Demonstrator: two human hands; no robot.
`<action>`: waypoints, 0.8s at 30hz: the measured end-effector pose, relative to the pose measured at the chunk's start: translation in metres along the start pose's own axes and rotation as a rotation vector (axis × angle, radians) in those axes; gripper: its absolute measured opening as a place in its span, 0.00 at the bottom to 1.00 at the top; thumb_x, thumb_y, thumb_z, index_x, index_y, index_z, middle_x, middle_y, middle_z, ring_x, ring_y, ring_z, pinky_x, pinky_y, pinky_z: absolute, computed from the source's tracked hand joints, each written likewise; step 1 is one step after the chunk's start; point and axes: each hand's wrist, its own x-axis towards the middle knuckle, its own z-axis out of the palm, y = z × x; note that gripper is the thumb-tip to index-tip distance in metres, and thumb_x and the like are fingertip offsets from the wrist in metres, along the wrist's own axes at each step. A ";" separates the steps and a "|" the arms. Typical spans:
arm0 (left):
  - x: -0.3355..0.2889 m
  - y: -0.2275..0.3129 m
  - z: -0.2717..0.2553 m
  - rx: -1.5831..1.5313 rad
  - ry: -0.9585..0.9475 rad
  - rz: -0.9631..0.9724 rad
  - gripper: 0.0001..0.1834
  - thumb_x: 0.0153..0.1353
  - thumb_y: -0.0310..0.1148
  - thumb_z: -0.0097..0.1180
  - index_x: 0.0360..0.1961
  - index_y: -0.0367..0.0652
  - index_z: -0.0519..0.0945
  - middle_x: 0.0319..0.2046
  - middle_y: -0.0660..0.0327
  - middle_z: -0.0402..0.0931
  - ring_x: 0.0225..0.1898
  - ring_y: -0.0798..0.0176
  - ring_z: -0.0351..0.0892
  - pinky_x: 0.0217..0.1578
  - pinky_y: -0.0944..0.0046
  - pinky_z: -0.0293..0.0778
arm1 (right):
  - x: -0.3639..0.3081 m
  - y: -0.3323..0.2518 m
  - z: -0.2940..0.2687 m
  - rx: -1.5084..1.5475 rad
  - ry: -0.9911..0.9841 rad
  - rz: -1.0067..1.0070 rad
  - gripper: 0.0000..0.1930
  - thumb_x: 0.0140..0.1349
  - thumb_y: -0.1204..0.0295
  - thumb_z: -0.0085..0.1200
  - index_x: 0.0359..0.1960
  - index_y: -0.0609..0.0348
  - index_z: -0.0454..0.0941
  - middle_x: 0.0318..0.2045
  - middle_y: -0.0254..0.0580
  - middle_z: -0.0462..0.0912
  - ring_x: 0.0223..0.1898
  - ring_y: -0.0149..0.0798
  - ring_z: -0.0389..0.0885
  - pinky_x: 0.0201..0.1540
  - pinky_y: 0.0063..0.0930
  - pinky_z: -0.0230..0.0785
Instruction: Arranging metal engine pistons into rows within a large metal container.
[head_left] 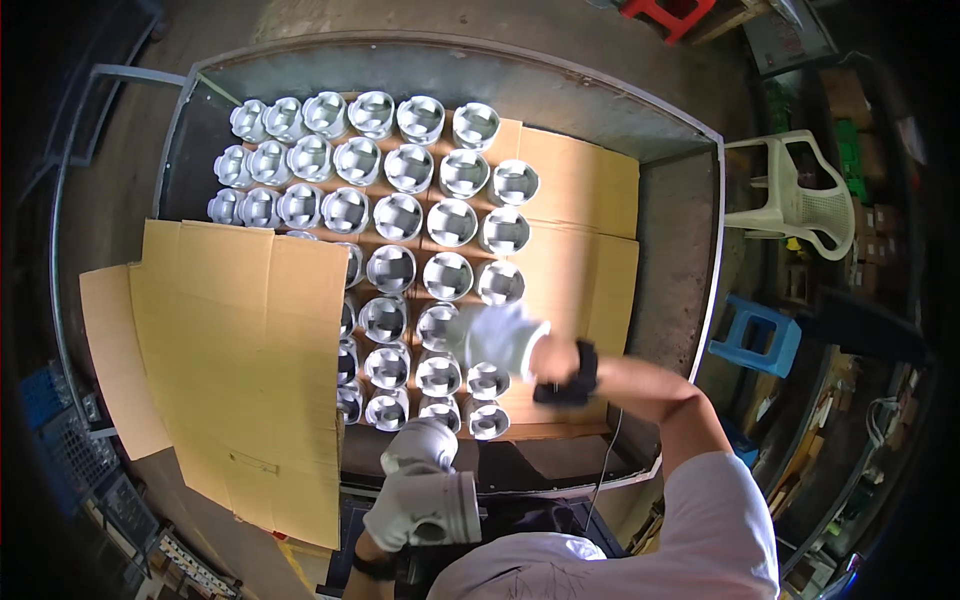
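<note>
Many pistons (pixel 398 217) in bin (pixel 675 245); L hand (pixel 392 508) gripping 1 piston (pixel 455 505) nr bin's front edge. R hand (pixel 495 335) blurred over bin, can't tell grip; low pass cd topple pistons.

Carrier: large rectangular metal bin (pixel 682 270), raised walls, worn grey-brown inside. Cardboard layer (pixel 590 195) in it, tan, seam running left-right, visible mostly along the right side. Silvery pistons (pixel 398 217) sit on the cardboard in rough rows, close-set. Far row shows six, next two show seven each. Big creased cardboard sheet (pixel 240 340) covers the near-left part, hides some pistons, extends past the left rim. Can't tell what it bears on.
</note>
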 end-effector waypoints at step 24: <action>0.031 0.048 -0.009 -0.331 -0.075 -0.136 0.20 0.49 0.29 0.67 0.44 0.34 0.77 0.51 0.51 0.76 0.51 0.63 0.77 0.50 0.64 0.75 | -0.054 0.163 -0.057 0.078 0.442 0.404 0.13 0.61 0.66 0.48 0.32 0.62 0.80 0.22 0.50 0.82 0.24 0.47 0.83 0.29 0.38 0.75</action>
